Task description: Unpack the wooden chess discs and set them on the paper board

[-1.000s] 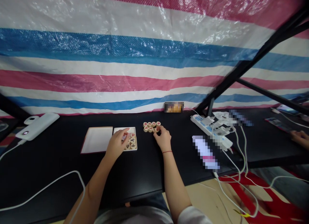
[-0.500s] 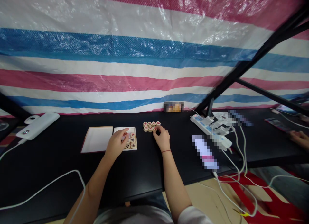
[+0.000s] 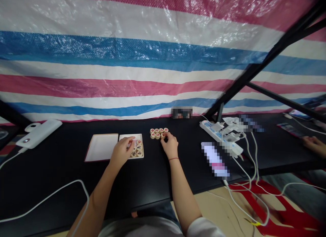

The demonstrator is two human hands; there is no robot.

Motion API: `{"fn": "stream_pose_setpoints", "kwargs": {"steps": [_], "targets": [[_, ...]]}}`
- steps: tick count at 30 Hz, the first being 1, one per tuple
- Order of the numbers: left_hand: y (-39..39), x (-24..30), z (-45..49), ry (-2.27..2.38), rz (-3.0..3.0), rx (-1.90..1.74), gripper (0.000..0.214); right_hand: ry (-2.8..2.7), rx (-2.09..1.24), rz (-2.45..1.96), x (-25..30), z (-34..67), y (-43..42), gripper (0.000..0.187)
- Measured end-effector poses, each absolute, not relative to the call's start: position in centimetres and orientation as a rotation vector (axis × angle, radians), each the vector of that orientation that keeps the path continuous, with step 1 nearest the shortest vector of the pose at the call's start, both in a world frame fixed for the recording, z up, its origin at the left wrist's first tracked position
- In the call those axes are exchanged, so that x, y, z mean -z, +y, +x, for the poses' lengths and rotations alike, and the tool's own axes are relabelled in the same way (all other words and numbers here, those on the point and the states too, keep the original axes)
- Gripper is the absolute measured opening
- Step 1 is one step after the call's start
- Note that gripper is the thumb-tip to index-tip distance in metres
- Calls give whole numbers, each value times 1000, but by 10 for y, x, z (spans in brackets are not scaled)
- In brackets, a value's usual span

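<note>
Table edge (image 3: pixel 142 205) beneath both forearms (image 3: pixel 182 186)

Place: makeshift indoor work area; home or workroom, cannot tell which
Backdrop: striped plastic tarpaulin (image 3: pixel 127 50) hung behind the table (image 3: pixel 51 169)
Frame: black metal bars (image 3: pixel 270 55) crossing the tarpaulin
Power: power strip (image 3: pixel 216 133), white charging cables (image 3: pixel 255 155), power bank (image 3: pixel 39 134)
Floor: red-patterned mat (image 3: pixel 287 213)
</note>
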State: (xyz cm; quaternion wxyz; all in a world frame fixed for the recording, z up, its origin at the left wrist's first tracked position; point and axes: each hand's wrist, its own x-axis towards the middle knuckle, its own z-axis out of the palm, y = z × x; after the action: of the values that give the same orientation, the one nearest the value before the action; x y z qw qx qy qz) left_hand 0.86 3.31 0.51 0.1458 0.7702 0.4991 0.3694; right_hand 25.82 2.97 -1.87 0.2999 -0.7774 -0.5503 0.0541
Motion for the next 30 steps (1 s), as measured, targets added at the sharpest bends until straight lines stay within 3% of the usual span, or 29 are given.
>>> {"fn": "stream_pose_setpoints", "kwargs": {"steps": [15, 20, 26, 30], "targets": [[34, -10, 3, 1438, 2241, -1080, 25, -1454, -148, -1965, 22, 264, 31, 14], [40, -10, 4, 1714, 2325, -940, 24, -1419, -94, -1814, 8, 255, 26, 17], [46, -14, 27, 1830, 2407, -573, 30, -1704, -529, -1493, 0, 202, 22, 26], [45, -11, 37, 1783, 2364, -546, 31, -1792, -556, -1438, 5, 185, 21, 25]]}}
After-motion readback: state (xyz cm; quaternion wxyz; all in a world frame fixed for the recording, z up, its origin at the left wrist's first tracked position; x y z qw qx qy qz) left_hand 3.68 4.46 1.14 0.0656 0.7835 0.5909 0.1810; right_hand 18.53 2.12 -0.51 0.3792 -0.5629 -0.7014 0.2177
